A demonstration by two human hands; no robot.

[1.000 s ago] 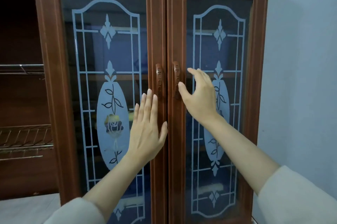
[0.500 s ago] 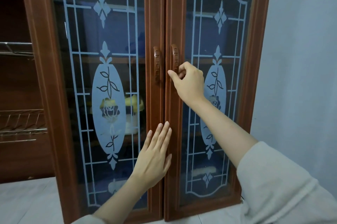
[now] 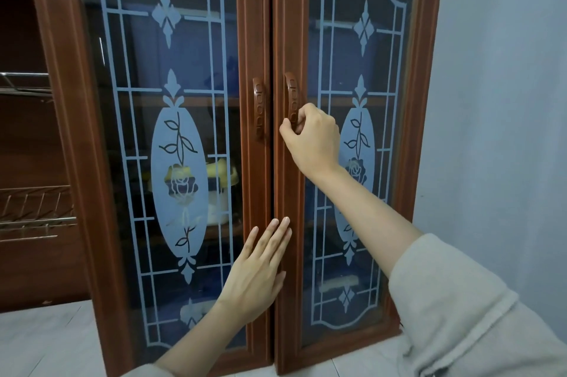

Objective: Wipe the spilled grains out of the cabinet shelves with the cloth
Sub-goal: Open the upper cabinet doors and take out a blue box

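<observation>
While right hand (image 3: 313,139) grips ribbed handle (image 3: 291,97); left hand (image 3: 260,269) flat on wood frame (image 3: 254,39).

A pale blue-grey wall (image 3: 503,100) is seen to the right, plain and evenly lit by soft, dim light. A light tiled counter (image 3: 46,343) is seen along the bottom edge, with faint joints between its tiles. At the left edge, an open compartment of dark reddish-brown wood (image 3: 27,143) is shown in shadow, its upper part almost black. Two wire racks are fixed inside it: a thin upper wire rack (image 3: 24,82) near mid-height, and a lower wire rack (image 3: 36,211) with slanted dividers, well apart below. The lower rack's front rail is caught by the light. No window or lamp is in view.
</observation>
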